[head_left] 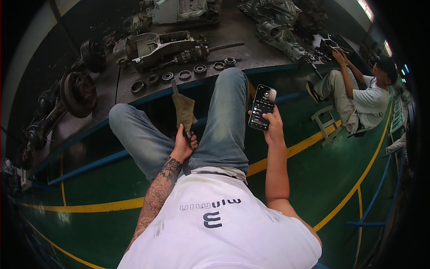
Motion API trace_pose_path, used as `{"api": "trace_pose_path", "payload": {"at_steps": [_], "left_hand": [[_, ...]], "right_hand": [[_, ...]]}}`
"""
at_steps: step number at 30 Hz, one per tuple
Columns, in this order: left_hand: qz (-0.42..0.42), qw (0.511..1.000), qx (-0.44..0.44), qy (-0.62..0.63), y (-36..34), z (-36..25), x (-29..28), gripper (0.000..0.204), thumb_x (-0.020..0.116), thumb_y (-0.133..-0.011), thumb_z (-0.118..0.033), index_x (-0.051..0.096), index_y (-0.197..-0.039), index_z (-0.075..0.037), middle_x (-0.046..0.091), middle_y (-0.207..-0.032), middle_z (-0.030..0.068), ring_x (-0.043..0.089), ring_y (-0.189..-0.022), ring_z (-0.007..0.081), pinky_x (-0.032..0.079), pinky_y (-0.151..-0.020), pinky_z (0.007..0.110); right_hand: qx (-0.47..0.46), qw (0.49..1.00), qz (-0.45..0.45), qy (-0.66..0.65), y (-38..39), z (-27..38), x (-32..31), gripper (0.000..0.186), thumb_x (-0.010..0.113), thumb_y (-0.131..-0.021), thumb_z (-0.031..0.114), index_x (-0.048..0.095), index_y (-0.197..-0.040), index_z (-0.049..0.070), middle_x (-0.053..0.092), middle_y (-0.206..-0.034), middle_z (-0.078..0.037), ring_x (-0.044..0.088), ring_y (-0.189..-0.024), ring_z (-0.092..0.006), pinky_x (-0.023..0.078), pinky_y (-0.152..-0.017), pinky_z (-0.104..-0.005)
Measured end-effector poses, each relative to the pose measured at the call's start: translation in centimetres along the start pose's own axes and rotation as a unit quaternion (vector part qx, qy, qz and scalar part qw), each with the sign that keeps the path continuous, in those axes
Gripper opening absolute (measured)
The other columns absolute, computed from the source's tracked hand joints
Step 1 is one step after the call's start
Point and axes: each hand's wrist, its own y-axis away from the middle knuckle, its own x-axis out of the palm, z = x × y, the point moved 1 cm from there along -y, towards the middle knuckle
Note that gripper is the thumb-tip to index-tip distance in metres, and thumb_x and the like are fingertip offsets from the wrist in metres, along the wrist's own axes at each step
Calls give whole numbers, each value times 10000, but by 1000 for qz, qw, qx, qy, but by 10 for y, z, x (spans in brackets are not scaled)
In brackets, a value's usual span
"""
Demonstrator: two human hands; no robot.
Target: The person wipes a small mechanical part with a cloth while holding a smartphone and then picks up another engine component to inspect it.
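Sitting with both knees raised, a person in blue jeans and a white shirt fills the middle and lower part of the frame, seen from above. At center, the left hand (184, 144) rests between the thighs, its fingers wrapped tight around the grip of a dark tool handle (187, 133). An olive cloth (184, 111) hangs around the tool's shaft, which points up toward the top of the frame. Just right of center, the right hand (273, 127) holds a black smartphone (262, 107) upright, with the fingers curled behind its case and the thumb lying across the lower part of the lit screen. The phone sits beside the right knee, which hides part of the bench edge behind it.

Across the top of the frame runs a dark metal workbench (251, 54). On it lies a grey gearbox housing (152, 47) with a geared shaft (201, 51) sticking out to the right. Below it, along the bench edge, sits a row of bearing rings (183, 75). More heavy dark machine parts (74, 92) crowd the upper left. Under the legs, the green floor (322, 179) is crossed by yellow and blue lines. In the upper right, another person in a white shirt (369, 101) sits on a small stool (324, 123), reaching both hands up to the bench.
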Motion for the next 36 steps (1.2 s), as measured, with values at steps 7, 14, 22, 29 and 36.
{"api": "trace_pose_path", "payload": {"at_steps": [7, 14, 22, 29, 36], "left_hand": [[-6, 1000, -3, 4, -2, 0, -2, 604, 405, -964, -726, 486, -925, -128, 435, -657, 26, 393, -548, 166, 319, -532, 294], [-9, 1000, -2, 1, -2, 0, -2, 601, 403, -964, -725, 489, -930, -131, 436, -655, 26, 393, -549, 165, 318, -528, 296], [-8, 1000, -1, 1, -1, 0, -1, 602, 410, -961, -728, 486, -938, -131, 430, -658, 23, 395, -551, 162, 318, -527, 295], [0, 1000, 0, 2, -2, 1, -4, 610, 409, -960, -731, 481, -941, -125, 430, -658, 23, 393, -548, 161, 316, -526, 292], [-11, 1000, -1, 3, -1, 0, -1, 608, 405, -966, -724, 480, -942, -121, 427, -657, 24, 392, -550, 161, 318, -528, 292]], "right_hand": [[9, 1000, -9, -3, 0, 0, 2, 530, 467, -866, -5, 406, -1393, -6, 631, -1243, -230, 713, -1035, -372, 635, -852, -430], [14, 1000, -9, -15, 0, 0, 1, 513, 460, -879, 10, 411, -1388, -20, 630, -1235, -239, 715, -1023, -376, 640, -833, -435], [11, 1000, -5, -11, -1, -1, -1, 543, 439, -838, 4, 410, -1380, -17, 652, -1182, -242, 730, -985, -362, 650, -800, -432], [15, 1000, -2, -7, 0, -2, -2, 579, 439, -803, -1, 412, -1380, -33, 635, -1212, -246, 716, -1017, -383, 640, -838, -444], [23, 1000, -14, 3, 0, -2, 0, 547, 443, -833, 13, 413, -1378, -28, 635, -1218, -244, 712, -1025, -384, 632, -848, -449]]}}
